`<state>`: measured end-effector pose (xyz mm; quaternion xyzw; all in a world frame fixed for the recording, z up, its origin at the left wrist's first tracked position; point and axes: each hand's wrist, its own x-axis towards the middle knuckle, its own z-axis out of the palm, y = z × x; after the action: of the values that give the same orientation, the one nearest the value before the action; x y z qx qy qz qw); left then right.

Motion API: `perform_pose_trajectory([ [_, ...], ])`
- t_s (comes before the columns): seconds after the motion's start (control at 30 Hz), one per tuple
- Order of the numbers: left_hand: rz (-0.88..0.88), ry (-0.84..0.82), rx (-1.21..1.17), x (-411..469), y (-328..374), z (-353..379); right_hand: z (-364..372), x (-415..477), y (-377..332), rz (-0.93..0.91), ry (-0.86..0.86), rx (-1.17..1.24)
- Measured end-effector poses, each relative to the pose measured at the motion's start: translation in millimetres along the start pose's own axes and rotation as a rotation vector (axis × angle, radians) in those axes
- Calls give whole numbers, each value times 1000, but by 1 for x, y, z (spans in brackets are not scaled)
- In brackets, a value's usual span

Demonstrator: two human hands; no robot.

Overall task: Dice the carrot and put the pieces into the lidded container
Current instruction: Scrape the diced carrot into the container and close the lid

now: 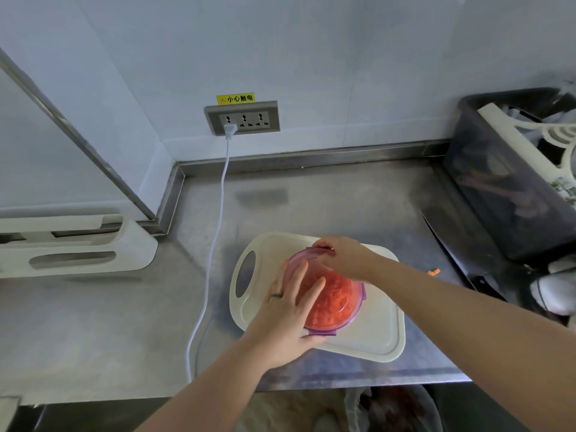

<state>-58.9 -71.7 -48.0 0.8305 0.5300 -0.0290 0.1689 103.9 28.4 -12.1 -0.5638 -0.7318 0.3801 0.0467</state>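
The left grip (293,310) lies flat, fingers straight, pressing down on the lidded container (361,299) full of diced carrot (333,299). Beyond it, the right grip (343,257) curls over the container's far rim. Beneath both, a cutting board (374,338) rests on the counter (124,322).

One legible sign only: a yellow sticker (236,98) on the far wall (311,73), stuck just above the top edge of the grey socket plate (242,118). Black characters on yellow read 小心触电. At the sticker's left end is a small warning-triangle symbol, detail too small to make out. Socket plate face: any markings are too small to read.
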Motion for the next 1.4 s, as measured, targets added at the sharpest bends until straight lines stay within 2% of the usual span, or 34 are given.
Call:
perform_pose_trajectory([
  [0.1,-30,49,-71,-4,4,-3,1,-8,5,116,93,117],
  [0.17,-140,168,-247,-3,1,-3,1,-16,16,273,128,146],
  [0.2,-200,231,-368,1,-3,-1,-1,-22,22,346,83,219],
  [0.27,-277,292,-596,15,-8,1,-4,-31,28,463,-52,527],
  [0.33,-337,228,-711,26,-6,2,-8,-29,35,496,-25,788],
  [0.43,-410,113,-527,34,-7,11,-20,-17,41,506,175,903],
  [0.53,-321,-15,-183,27,-9,23,-32,-6,45,522,322,1041],
  [0.63,-307,-77,-58,21,-9,32,-44,-1,53,497,414,1150],
  [0.67,-314,-85,-43,20,-8,33,-45,-1,57,481,400,1106],
  [0.7,-324,-97,-32,20,-6,35,-44,-6,61,469,362,943],
  [0.8,-374,-95,-9,25,1,40,-26,-36,76,471,212,136],
  [0.83,-377,-95,11,28,6,42,-16,-46,80,452,172,9],
  [1.03,-64,-168,122,43,65,59,8,-70,82,368,176,114],
  [1.17,-43,-219,115,40,77,64,12,-75,86,213,158,159],
  [1.23,-46,-184,166,40,77,68,5,-87,98,165,269,148],
  [1.3,-79,-183,190,42,83,64,2,-106,124,170,377,71],
  [1.4,-68,-173,177,51,98,63,14,-128,163,242,419,-3],
])
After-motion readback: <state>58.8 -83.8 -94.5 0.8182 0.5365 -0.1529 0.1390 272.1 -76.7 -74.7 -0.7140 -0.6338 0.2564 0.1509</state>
